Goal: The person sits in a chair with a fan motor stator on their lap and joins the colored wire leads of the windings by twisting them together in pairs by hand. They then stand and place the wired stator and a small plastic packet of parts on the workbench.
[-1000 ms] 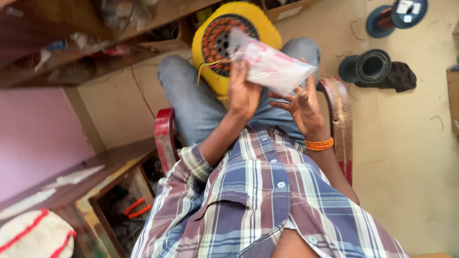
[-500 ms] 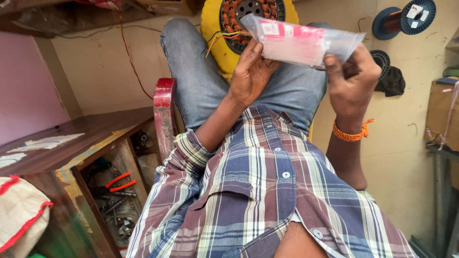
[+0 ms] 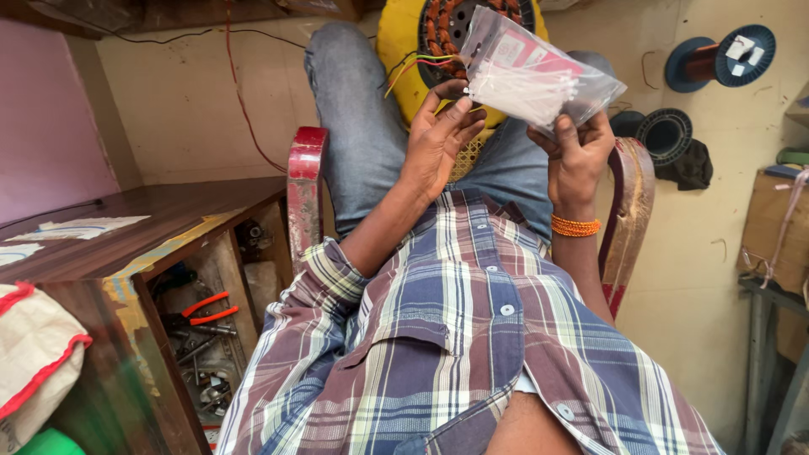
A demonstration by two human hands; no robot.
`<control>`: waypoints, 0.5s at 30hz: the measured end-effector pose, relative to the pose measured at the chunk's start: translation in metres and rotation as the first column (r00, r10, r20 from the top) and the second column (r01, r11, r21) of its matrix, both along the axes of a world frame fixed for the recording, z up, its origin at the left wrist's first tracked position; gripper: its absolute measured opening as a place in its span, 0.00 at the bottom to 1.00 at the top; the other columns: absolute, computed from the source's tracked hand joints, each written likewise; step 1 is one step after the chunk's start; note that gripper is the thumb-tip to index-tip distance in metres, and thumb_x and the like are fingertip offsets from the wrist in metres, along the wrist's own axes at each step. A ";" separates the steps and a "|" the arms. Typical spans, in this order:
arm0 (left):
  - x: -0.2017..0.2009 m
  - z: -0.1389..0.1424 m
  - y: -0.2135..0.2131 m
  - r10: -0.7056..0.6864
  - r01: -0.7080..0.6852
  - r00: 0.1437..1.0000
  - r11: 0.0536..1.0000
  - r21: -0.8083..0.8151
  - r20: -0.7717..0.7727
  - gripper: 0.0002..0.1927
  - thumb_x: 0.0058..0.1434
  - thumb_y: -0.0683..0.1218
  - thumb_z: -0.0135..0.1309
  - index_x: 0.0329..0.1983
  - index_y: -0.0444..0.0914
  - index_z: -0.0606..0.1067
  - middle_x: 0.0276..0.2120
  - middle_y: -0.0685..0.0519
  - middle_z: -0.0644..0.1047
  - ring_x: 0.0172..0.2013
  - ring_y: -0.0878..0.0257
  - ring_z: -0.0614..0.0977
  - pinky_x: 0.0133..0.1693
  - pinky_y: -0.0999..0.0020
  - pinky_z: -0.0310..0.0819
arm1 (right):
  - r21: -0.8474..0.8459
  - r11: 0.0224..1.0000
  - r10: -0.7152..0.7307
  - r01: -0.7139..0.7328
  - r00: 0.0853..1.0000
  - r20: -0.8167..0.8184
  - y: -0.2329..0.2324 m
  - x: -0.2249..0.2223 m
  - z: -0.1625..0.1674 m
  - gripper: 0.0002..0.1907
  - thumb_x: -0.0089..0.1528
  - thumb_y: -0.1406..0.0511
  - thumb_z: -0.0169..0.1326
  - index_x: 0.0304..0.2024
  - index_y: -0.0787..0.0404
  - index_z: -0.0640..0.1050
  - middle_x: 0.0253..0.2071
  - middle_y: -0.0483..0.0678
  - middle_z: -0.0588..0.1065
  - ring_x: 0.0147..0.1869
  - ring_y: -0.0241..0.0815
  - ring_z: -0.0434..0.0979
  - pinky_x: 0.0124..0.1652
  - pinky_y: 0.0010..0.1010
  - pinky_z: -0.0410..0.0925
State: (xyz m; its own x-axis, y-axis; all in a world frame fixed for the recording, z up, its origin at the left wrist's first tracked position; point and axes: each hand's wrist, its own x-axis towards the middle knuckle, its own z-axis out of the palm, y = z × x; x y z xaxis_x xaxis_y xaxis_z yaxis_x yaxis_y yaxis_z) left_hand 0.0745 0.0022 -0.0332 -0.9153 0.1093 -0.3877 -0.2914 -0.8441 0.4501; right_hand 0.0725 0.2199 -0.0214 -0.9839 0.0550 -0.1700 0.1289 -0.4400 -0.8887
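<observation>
I sit in a chair and hold a clear plastic packet (image 3: 539, 77) of thin white strips with a pink card inside. My left hand (image 3: 442, 139) pinches the packet's left end with its fingertips. Gripping the packet's lower right edge is my right hand (image 3: 577, 160), which has an orange beaded band at the wrist. Behind the packet, on my lap, rests a yellow round housing (image 3: 404, 50) with copper coil windings and coloured wires coming out.
A wooden table (image 3: 143, 223) stands at left, with tools and orange-handled pliers (image 3: 206, 307) in its open shelf. A white cloth bag with red trim (image 3: 38, 354) lies on it. Blue wire spools (image 3: 716, 57) and a black ring (image 3: 666, 135) lie on the floor at right.
The view tilted down and steadied. Both hands brought the packet up in front of the yellow housing, and my right hand shifted its grip from the far end to the lower right edge.
</observation>
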 end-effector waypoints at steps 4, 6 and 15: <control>-0.003 0.002 -0.004 0.059 -0.058 0.998 0.990 -0.128 0.002 0.15 0.68 0.45 0.60 0.56 0.37 0.75 0.44 0.52 0.79 0.44 0.63 0.82 0.46 0.69 0.81 | 0.012 0.999 0.044 -0.044 0.998 -0.039 -0.005 0.003 -0.003 0.15 0.72 0.70 0.57 0.59 0.66 0.71 0.54 0.51 0.76 0.57 0.46 0.83 0.53 0.44 0.81; -0.004 0.003 -0.005 0.067 -0.063 0.998 0.976 -0.208 0.012 0.13 0.67 0.45 0.60 0.53 0.38 0.76 0.43 0.54 0.79 0.42 0.64 0.83 0.43 0.70 0.80 | -0.005 0.999 0.048 -0.049 0.998 -0.035 -0.005 0.002 -0.004 0.15 0.72 0.69 0.58 0.59 0.66 0.70 0.54 0.51 0.76 0.57 0.46 0.82 0.53 0.43 0.81; -0.007 0.008 -0.012 0.137 -0.130 0.990 0.973 -0.189 0.026 0.10 0.68 0.44 0.60 0.49 0.38 0.76 0.42 0.53 0.80 0.41 0.63 0.85 0.40 0.72 0.80 | -0.195 0.981 0.035 -0.017 0.996 0.087 -0.010 -0.003 -0.018 0.18 0.70 0.68 0.59 0.60 0.64 0.70 0.51 0.52 0.78 0.48 0.45 0.84 0.48 0.38 0.80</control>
State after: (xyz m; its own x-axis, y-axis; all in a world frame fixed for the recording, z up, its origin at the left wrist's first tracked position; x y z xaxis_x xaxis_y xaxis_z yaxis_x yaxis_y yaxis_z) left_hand 0.0679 -0.0100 -0.0254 -0.9008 -0.0900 -0.4248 -0.2022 -0.7789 0.5936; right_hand 0.0693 0.2097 -0.0398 -0.9649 -0.0132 -0.2623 0.2178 -0.5983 -0.7711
